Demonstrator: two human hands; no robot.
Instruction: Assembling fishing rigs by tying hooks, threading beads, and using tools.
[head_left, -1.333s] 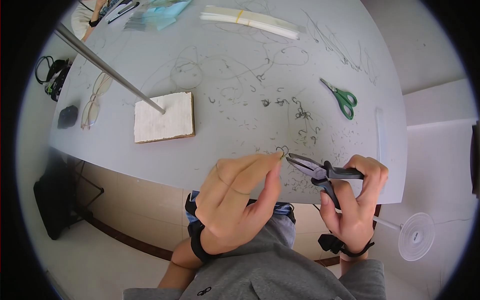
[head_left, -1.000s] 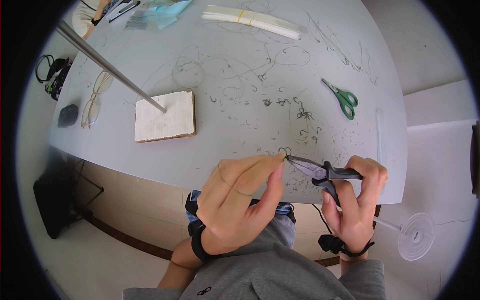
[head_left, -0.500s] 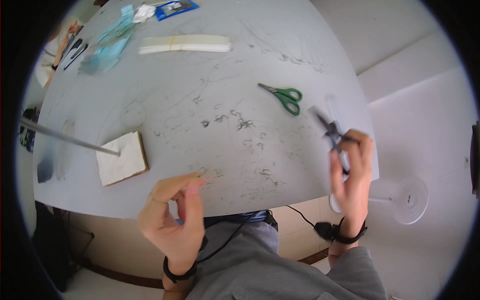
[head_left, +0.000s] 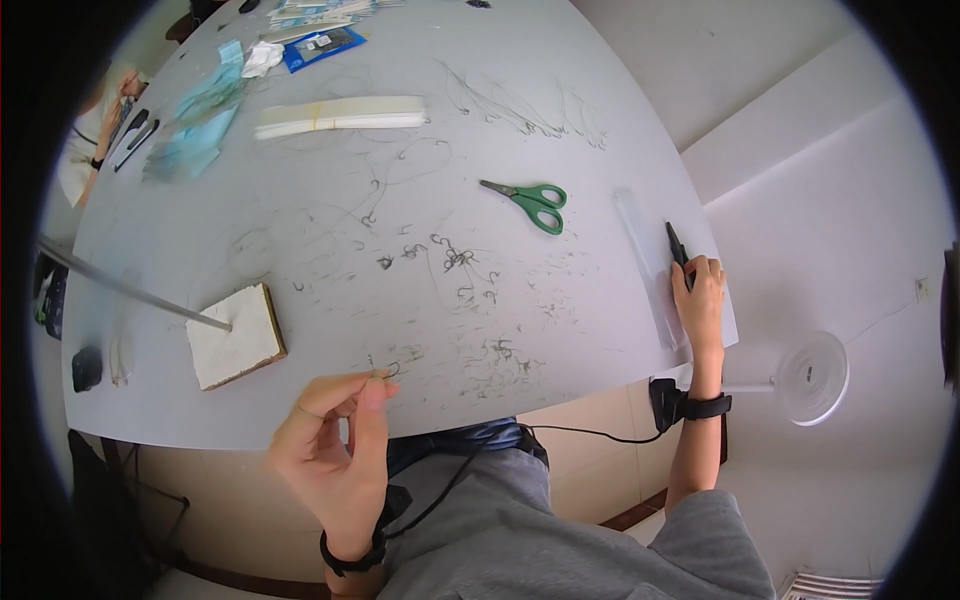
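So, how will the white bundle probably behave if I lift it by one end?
The bundle would probably stay together, since a yellow band wraps around it. It looks long and thin, so the free end may sag. It lies flat, so it seems unlikely to roll.

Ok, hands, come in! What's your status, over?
Left hand pinching fishhook. Right hand around pliers. Dark clippings scattered between hands; green-handled scissors farther out.

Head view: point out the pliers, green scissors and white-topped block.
Pliers [head_left: 678, 245], head view: exposed dark upper part.
Green scissors [head_left: 522, 197], head view: where the handles join.
White-topped block [head_left: 237, 352], head view: top face.
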